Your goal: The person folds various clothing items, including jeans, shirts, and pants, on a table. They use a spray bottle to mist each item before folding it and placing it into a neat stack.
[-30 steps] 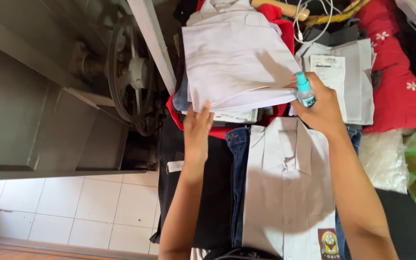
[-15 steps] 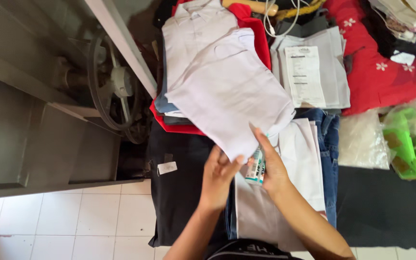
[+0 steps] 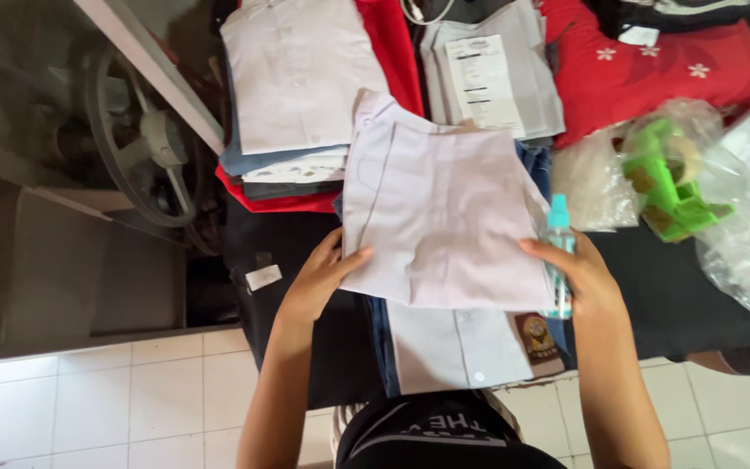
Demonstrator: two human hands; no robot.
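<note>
left hand grip pinching folded white shirt, right hand clasping shirt edge and spray bottle

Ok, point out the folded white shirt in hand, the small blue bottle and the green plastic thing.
folded white shirt (image 3: 444, 217), head view, middle of its top face.
small blue bottle (image 3: 557, 227), head view, upper body just under the cap.
green plastic thing (image 3: 666, 187), head view, its middle, inside clear bags.

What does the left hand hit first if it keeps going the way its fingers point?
The left hand already has its fingertips on the edge of the folded pale shirt. Going on up and right, it would likely press further into that shirt; depth is hard to judge.
</note>
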